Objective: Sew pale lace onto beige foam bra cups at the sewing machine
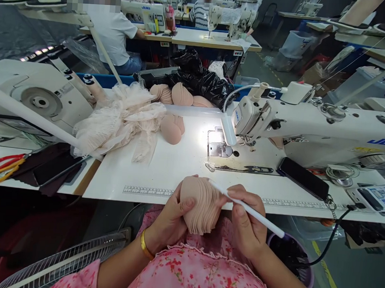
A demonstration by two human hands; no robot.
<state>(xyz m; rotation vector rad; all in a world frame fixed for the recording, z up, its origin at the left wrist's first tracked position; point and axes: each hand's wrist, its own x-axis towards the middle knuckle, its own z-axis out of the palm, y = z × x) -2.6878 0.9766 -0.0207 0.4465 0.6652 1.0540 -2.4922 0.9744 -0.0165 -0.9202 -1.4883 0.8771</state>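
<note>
My left hand [178,210] is closed around a fanned stack of beige bra cups [200,205], its thumb lying on the front cup. In my right hand [248,219] is a slim white pen [260,217], pinched between thumb and fingers. The pen's tip meets or nearly meets the upper edge of the stack. Both hands are above my lap, at the front edge of the white sewing table [112,178]. A few loose bra cups [171,129] lie farther back on the table, next to a heap of cream lace [125,114].
A sewing machine [311,125] with a lit lamp stands at the right, a phone [303,177] before it. More cups [182,94] and a black plastic bag [203,81] are behind. Scissors [3,167] lie at left. A person [111,34] sits at the back.
</note>
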